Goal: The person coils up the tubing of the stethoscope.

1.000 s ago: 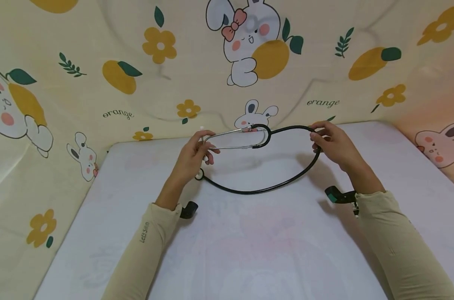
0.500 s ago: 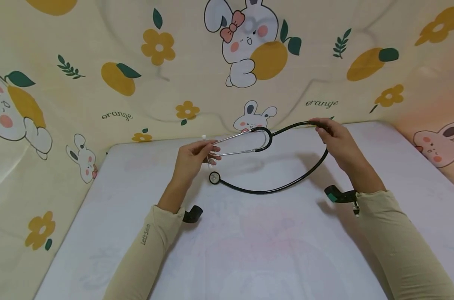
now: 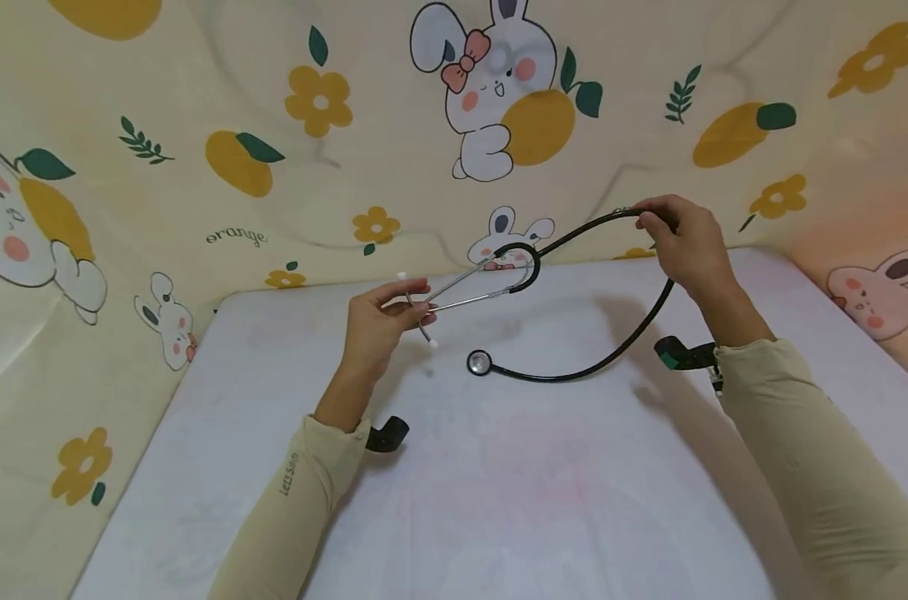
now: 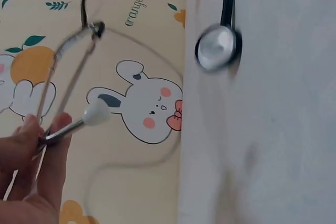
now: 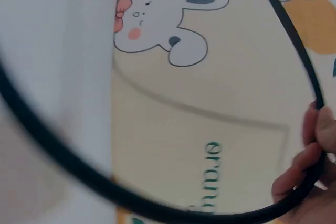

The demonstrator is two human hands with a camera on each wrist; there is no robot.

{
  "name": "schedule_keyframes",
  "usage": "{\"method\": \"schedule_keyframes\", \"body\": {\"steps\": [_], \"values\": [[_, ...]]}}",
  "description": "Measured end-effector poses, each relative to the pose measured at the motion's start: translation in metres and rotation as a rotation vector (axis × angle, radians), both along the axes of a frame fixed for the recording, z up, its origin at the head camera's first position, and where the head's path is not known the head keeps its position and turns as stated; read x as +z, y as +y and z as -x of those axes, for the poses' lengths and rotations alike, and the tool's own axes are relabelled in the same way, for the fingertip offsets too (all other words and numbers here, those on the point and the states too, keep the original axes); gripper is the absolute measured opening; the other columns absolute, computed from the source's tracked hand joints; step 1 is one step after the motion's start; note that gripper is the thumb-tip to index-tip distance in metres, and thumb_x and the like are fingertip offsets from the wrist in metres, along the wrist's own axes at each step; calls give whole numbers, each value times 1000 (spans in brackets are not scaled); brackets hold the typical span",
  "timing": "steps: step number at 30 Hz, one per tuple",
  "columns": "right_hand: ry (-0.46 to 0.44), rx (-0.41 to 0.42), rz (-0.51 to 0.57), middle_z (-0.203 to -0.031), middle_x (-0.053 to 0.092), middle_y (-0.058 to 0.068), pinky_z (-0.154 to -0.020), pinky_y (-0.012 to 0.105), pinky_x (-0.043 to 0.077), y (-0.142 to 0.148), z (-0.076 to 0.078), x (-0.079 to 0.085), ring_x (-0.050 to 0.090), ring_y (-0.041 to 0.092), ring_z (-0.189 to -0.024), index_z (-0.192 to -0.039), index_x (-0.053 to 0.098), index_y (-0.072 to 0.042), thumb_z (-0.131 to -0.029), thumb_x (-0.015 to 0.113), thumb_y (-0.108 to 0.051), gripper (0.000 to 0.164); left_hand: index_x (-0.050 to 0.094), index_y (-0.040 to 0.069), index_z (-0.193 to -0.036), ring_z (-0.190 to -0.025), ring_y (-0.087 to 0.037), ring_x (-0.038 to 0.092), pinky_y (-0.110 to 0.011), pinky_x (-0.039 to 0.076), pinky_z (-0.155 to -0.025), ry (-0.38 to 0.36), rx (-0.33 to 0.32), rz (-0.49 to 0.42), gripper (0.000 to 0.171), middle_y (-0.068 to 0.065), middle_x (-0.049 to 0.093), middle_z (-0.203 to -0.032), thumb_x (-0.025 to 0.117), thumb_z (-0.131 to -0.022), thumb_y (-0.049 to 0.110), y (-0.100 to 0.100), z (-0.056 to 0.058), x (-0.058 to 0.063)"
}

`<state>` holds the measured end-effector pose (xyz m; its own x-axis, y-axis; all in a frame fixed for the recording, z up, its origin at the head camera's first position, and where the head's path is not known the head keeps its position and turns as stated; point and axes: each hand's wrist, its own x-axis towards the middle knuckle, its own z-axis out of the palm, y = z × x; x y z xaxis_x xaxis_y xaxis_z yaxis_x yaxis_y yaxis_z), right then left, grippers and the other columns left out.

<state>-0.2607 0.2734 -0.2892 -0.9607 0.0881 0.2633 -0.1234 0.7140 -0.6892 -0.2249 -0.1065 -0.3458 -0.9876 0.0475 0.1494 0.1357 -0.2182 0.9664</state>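
Observation:
A stethoscope (image 3: 604, 367) with black tubing and metal ear tubes is stretched between both hands above the table. My left hand (image 3: 379, 325) pinches the metal ear tubes close to the white eartips; one eartip (image 4: 97, 112) shows large in the left wrist view. The black tubing is gripped by my right hand (image 3: 690, 242), which is higher than the left, and it bends down in a curve from there. At the tubing's loose end, the round silver chest piece (image 3: 480, 362) is low over the table's middle; whether it touches the surface I cannot tell.
A white-covered table (image 3: 499, 500) stretches out below the hands. Behind it hangs a cream cloth (image 3: 394, 158) printed with rabbits, oranges and flowers. A dark camera mount (image 3: 682, 354) juts from the right sleeve, and a similar mount (image 3: 388, 434) from the left.
The right hand has risen and shifted right with the tubing. The chest piece has slid right, away from the left hand, which keeps its pinch on the ear tubes and has moved slightly down.

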Motion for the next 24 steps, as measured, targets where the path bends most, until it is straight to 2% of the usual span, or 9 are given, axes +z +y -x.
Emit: {"method": "schedule_keyframes", "body": {"steps": [3, 7, 11, 14, 17, 24], "values": [[142, 16, -31, -118, 59, 9, -76, 17, 39, -11, -5, 5, 49, 18, -96, -131, 59, -14, -105, 48, -26, 31, 63, -14, -121, -77, -16, 72, -33, 62, -76, 17, 24, -5, 38, -3, 71, -96, 67, -83, -19, 1, -2, 2], [333, 157, -120, -110, 57, 10, -76, 14, 36, -29, -17, 9, 47, 16, -93, -119, 68, -10, -101, 55, -9, 22, 65, -12, -118, -78, -16, 72, -32, 61, -78, 34, 55, 12, 35, -4, 71, -96, 67, -83, -18, 1, -3, 5], [506, 356, -232, -99, 58, 12, -79, 26, 33, -49, -25, 8, 46, 22, -93, -105, 73, -7, -91, 64, 3, 19, 66, -7, -120, -82, -15, 72, -31, 61, -80, 25, 54, 81, 38, -8, 70, -101, 68, -83, -17, 1, -3, 5], [591, 500, -267, -94, 61, 11, -79, 34, 31, -64, -28, 6, 47, 25, -92, -99, 74, -8, -83, 70, 8, 22, 67, -2, -121, -87, -15, 71, -29, 60, -81, 18, 43, 137, 42, -12, 70, -107, 69, -82, -16, 2, -2, 5], [593, 606, -274, -94, 62, 6, -80, 36, 31, -78, -29, 5, 47, 22, -92, -98, 73, -12, -80, 73, 9, 27, 68, 2, -123, -91, -15, 70, -27, 60, -82, 22, 28, 174, 46, -15, 70, -113, 71, -81, -16, 3, -3, 5], [483, 775, -309, -97, 65, 0, -84, 34, 39, -111, -29, 6, 51, 18, -98, -98, 74, -16, -81, 76, 1, 24, 67, 4, -125, -97, -18, 70, -26, 59, -83, 84, -39, 205, 49, -19, 68, -117, 72, -80, -15, 7, -7, 6]]}}
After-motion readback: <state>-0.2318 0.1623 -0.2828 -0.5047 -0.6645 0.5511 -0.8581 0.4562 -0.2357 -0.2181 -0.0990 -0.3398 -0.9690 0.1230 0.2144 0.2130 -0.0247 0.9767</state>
